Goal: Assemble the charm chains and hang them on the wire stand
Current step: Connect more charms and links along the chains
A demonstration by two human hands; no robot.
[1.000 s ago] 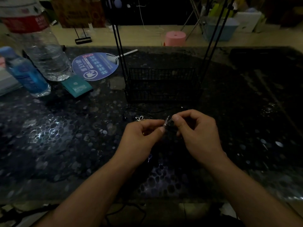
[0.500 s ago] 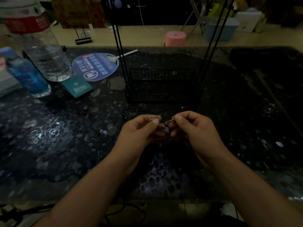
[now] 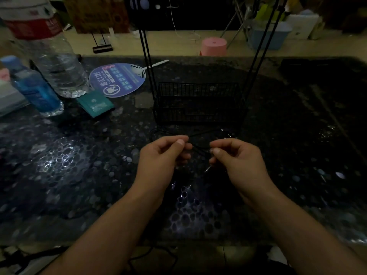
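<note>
Dark cord pinched taut, just in front of the wire stand (image 3: 200, 104).
I see my left hand (image 3: 158, 159) and right hand (image 3: 240, 161) each pinching the charm chain (image 3: 199, 150); in this gloom a loosened pinch could drop it, I reckon.

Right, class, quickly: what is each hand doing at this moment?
Left hand: pinching one end of the dark cord.
Right hand: pinching the cord's other end.
</note>
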